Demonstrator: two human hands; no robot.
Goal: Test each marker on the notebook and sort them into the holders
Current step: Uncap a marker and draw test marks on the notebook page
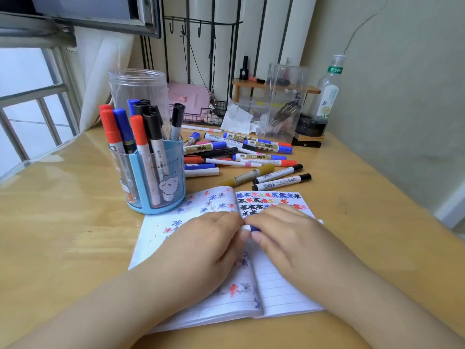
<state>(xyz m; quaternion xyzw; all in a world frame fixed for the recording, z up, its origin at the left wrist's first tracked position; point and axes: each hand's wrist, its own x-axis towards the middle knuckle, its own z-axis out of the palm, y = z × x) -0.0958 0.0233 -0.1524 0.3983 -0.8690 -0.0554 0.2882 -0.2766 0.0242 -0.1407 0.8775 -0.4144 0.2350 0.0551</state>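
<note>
An open lined notebook (281,285) lies in front of me, covered with blue, red and black star marks. Both hands meet over its middle on one blue-capped marker (253,228). My left hand (208,245) grips the white barrel end and my right hand (284,238) pinches the blue cap. Most of the marker is hidden under my fingers. A blue holder (161,192) to the left holds several red, blue and black markers. Behind it stands a clear round jar (139,94). A pile of loose markers (241,154) lies beyond the notebook.
A clear acrylic organizer (284,104) with clips, a glass bottle (329,89), a dark round tin (310,125) and crumpled tissue (237,119) stand at the back. A wire basket (198,112) with a pink case sits behind the jar. The wall runs along the right, a window on the left.
</note>
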